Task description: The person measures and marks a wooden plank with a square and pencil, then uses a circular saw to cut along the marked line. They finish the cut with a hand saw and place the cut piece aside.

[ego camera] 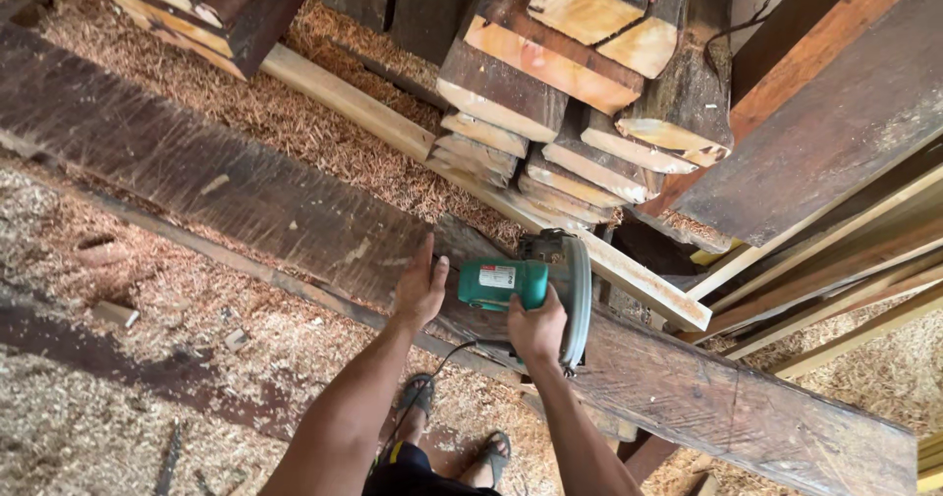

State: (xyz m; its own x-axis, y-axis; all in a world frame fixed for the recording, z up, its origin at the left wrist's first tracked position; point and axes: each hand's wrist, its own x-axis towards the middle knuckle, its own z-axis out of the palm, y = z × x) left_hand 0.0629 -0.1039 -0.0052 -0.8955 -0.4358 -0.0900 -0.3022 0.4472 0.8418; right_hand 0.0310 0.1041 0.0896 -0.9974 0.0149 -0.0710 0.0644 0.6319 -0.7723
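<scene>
Your left hand [420, 290] is open and flat. The fingers are stretched out and pressed down on the long dark plank [246, 196]. It sits just to the left of the saw.

Your right hand [537, 327] is closed tight around the handle of the green circular saw [526, 285]. The saw sits on top of the plank, near its middle. Its round grey guard [575, 295] is on the right side of the green body. A black cord [437, 373] hangs down from the saw, between your arms.

There is a small white label [497, 276] on the green body. It is a little rectangle with a bit of red on it.

The plank runs from the top left down to the bottom right. Behind it is a stack of cut wood blocks [560, 93] with pale ends. More long boards [835, 133] lean at the right. Sawdust [108, 398] covers the ground all around. Your feet in sandals [417, 396] show below, under the plank.
</scene>
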